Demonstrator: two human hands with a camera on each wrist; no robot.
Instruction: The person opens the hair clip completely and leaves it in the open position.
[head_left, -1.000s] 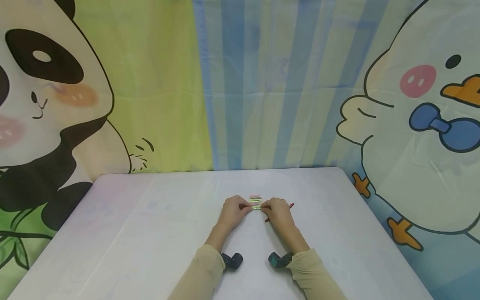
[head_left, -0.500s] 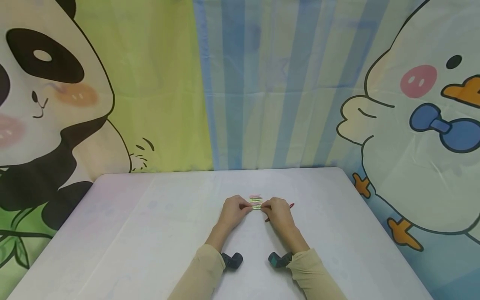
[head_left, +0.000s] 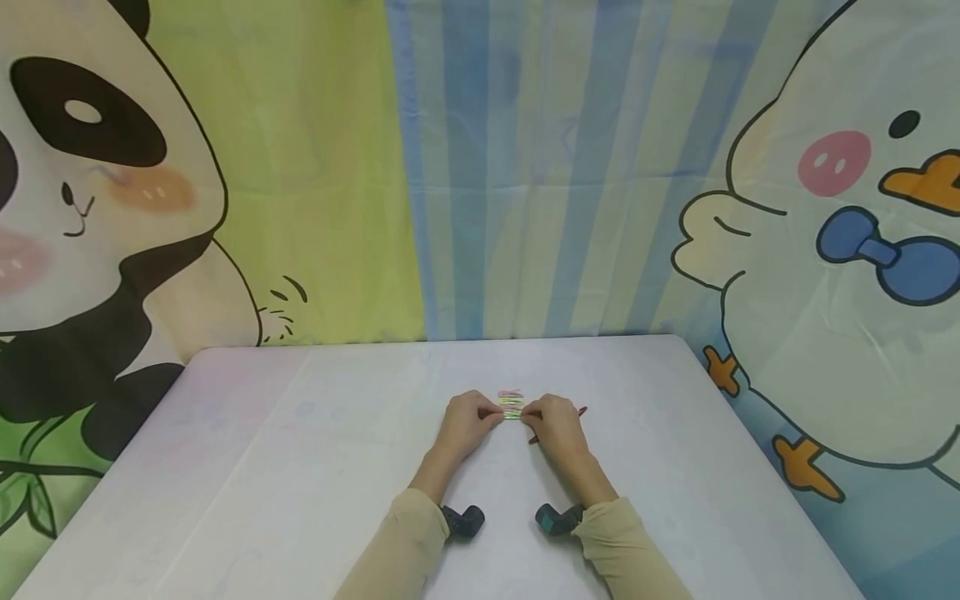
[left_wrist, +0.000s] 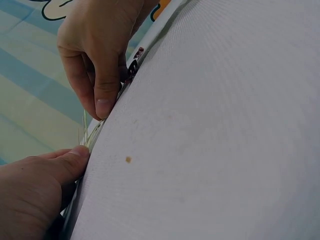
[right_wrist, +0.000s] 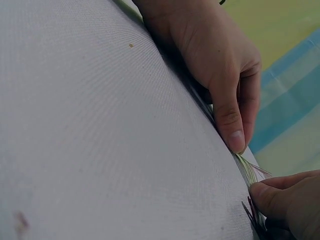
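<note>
Both hands meet at a small bundle of thin pink and yellow-green strands (head_left: 512, 404) lying in rows on the white table. At its left end my left hand (head_left: 467, 423) pinches the near strands between thumb and fingers. My right hand (head_left: 558, 427) pinches the right end the same way. In the left wrist view, a short span of the green strands (left_wrist: 94, 131) shows between the two sets of fingertips. Some loose strands (right_wrist: 257, 167) stick up in the right wrist view. A dark red, thin stick-like piece (head_left: 582, 411) lies partly hidden beneath my right hand.
The white table (head_left: 300, 467) spreads around the hands, its far edge meeting a curtain (head_left: 517, 183) printed with stripes, a panda and a duck. Dark wrist devices (head_left: 467, 522) sit at both cuffs. A tiny brown speck (left_wrist: 128, 159) marks the tabletop.
</note>
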